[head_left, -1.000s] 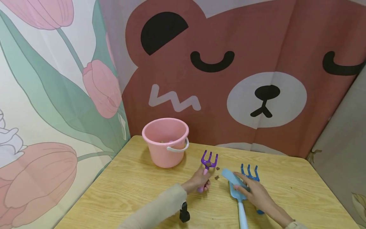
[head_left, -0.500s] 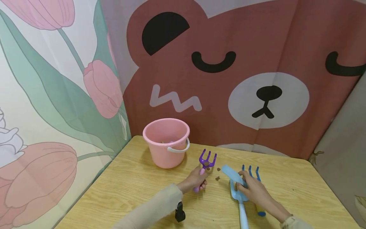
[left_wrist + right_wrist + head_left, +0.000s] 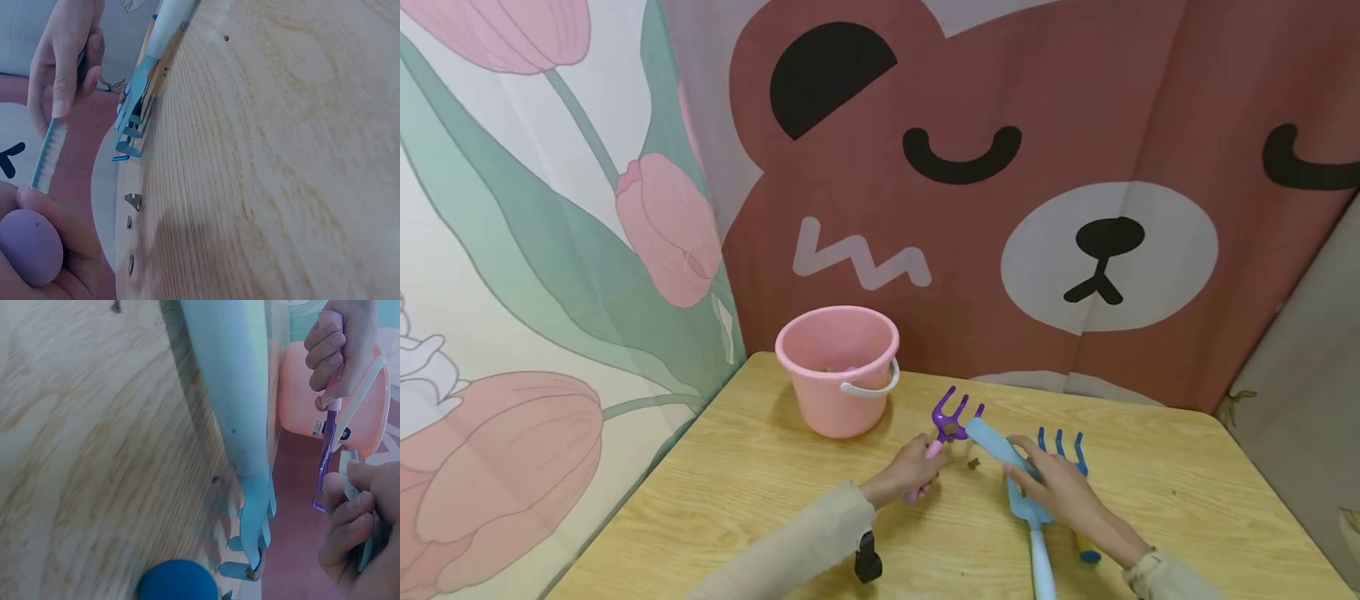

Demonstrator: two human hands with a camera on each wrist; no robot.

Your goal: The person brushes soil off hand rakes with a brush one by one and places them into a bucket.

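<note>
My left hand (image 3: 917, 467) grips the pink handle of a purple three-tined toy hand fork (image 3: 942, 417), held above the table. A brown clump (image 3: 950, 428) shows on the fork's head. In my right hand (image 3: 1063, 487) I hold a light blue brush (image 3: 992, 442), its far end right at the fork's tines. Its white bristles (image 3: 53, 156) show in the left wrist view. Several small brown clumps (image 3: 132, 200) lie on the wood below. Under my right hand lies a light blue toy fork (image 3: 1041, 558) with a brown bit (image 3: 252, 572) at its tines.
A blue-tined toy rake (image 3: 1081, 454) with a yellow handle lies partly hidden behind my right hand. The pink bucket (image 3: 838, 408) stands at the back left, small things inside and its white handle lowered. A printed cloth (image 3: 865, 200) hangs behind the wooden table (image 3: 700, 500).
My right hand has brought the brush left, up to the purple fork's tines. The fork has shifted slightly and tilted. One brown clump beside it no longer shows in the head view.
</note>
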